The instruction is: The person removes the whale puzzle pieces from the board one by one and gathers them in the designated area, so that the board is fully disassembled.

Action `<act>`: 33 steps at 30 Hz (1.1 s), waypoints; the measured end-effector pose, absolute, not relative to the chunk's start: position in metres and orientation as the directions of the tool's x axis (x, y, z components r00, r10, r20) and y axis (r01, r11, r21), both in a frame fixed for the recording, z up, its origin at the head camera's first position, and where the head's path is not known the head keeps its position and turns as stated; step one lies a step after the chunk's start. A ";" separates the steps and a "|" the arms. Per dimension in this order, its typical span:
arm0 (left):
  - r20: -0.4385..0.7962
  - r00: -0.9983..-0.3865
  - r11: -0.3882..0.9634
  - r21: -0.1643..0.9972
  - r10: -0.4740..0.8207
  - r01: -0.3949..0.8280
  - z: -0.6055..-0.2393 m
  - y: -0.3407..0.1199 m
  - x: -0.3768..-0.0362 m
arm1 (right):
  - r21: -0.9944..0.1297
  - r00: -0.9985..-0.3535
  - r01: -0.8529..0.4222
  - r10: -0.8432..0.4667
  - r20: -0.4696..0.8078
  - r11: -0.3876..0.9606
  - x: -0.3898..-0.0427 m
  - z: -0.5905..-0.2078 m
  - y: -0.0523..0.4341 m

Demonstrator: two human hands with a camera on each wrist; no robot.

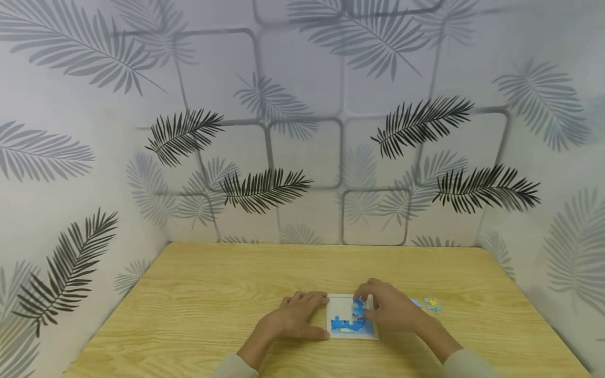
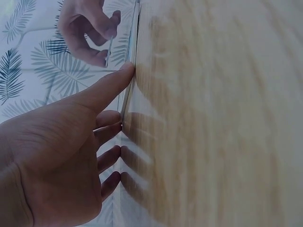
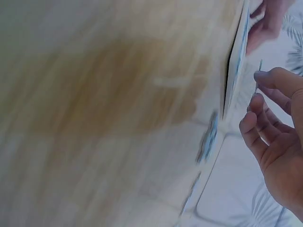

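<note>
A small white-framed puzzle board [image 1: 353, 337] lies on the table, with blue pieces [image 1: 347, 326] along its lower part and a bare upper left area. My left hand [image 1: 300, 317] rests at the board's left side. Its thumb [image 2: 113, 80] touches the frame edge, and its other fingertips touch down nearby. Over the board's right side, my right hand [image 1: 393, 311] pinches a blue puzzle piece [image 1: 358, 308] between thumb and fingers. Both wrist views show that piece [image 3: 260, 66] edge-on, held apart from the board.
Loose puzzle pieces lie right of the board, one with a yellow sun shape [image 1: 432, 304] and another [image 1: 416, 303] partly behind the right hand. The wood-grain table [image 1: 227, 283] meets a leaf-patterned wall [image 1: 307, 157] at its back edge.
</note>
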State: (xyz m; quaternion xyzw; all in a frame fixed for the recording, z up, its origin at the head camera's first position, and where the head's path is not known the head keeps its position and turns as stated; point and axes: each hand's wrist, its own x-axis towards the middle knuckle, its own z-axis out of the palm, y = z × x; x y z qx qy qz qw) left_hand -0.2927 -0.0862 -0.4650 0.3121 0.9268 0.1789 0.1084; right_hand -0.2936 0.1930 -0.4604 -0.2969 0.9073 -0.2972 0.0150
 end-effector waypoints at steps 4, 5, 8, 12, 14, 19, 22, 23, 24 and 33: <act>-0.087 -0.787 0.747 0.391 0.611 0.537 -0.464 -0.086 -0.293 | -0.602 -0.824 -0.518 -0.544 0.160 0.608 -0.293 -0.458 0.218; -0.089 -0.787 0.748 0.390 0.611 0.537 -0.464 -0.087 -0.293 | -0.611 -0.829 -0.507 -0.537 0.155 0.607 -0.293 -0.458 0.225; -0.091 -0.785 0.747 0.392 0.612 0.537 -0.462 -0.087 -0.292 | -0.602 -0.839 -0.504 -0.516 0.172 0.619 -0.291 -0.459 0.245; -0.092 -0.784 0.745 0.398 0.614 0.536 -0.461 -0.087 -0.292 | -0.559 -0.834 -0.533 -0.507 0.218 0.635 -0.287 -0.459 0.270; -0.092 -0.783 0.742 0.402 0.615 0.536 -0.462 -0.087 -0.292 | -0.546 -0.832 -0.538 -0.507 0.225 0.642 -0.284 -0.459 0.282; -0.092 -0.773 0.727 0.425 0.628 0.540 -0.464 -0.089 -0.294 | -0.537 -0.845 -0.518 -0.494 0.202 0.666 -0.278 -0.463 0.305; -0.081 -0.769 0.717 0.433 0.634 0.546 -0.468 -0.090 -0.296 | -0.551 -0.845 -0.515 -0.497 0.198 0.656 -0.276 -0.467 0.312; -0.078 -0.767 0.714 0.435 0.637 0.549 -0.469 -0.090 -0.297 | -0.558 -0.843 -0.517 -0.500 0.200 0.649 -0.275 -0.468 0.313; -0.075 -0.766 0.712 0.435 0.639 0.551 -0.469 -0.090 -0.297 | -0.563 -0.840 -0.520 -0.505 0.201 0.642 -0.274 -0.469 0.314; -0.084 -0.763 0.721 0.410 0.640 0.559 -0.466 -0.087 -0.295 | -0.579 -0.826 -0.532 -0.529 0.196 0.618 -0.269 -0.472 0.318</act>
